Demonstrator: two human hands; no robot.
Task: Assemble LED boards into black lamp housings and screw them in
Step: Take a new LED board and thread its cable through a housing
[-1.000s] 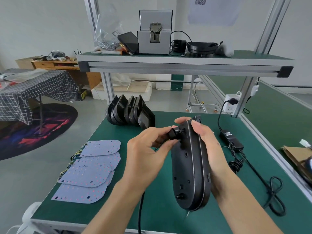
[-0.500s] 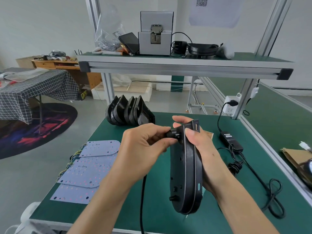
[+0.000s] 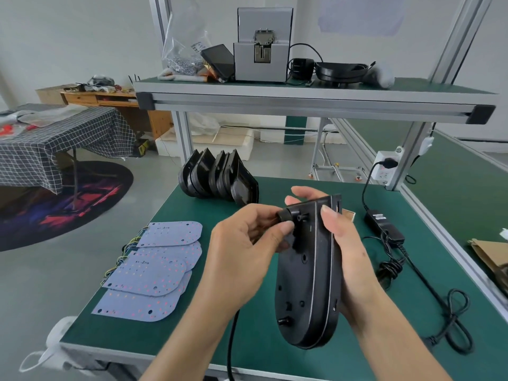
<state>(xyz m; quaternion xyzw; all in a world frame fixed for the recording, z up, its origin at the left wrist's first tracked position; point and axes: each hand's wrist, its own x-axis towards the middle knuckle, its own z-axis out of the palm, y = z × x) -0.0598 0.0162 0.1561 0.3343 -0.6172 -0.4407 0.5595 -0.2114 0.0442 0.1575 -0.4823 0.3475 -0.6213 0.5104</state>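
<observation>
- Right hand (image 3: 343,257) wrapped round black lamp housing (image 3: 308,276), thumb up at 12 o'clock.
- Left hand (image 3: 242,254) at 9 o'clock, fingers pinching housing's round knob (image 3: 286,215).

no legible text, wall paper sheet (image 3: 361,15) print too blurred

Above the green counter (image 3: 275,350), the right hand (image 3: 349,259) grips a black lamp housing (image 3: 310,273) on edge, back face turned left. The left hand (image 3: 242,254) pinches a small black knob (image 3: 286,215) at the housing's upper end. Left of the housing lie overlapping LED boards (image 3: 154,270) with coloured wires at their left edges. Beyond it stands a row of black housings (image 3: 220,178). To its right lies a power adapter (image 3: 383,225) with its coiled cable (image 3: 453,320).
</observation>
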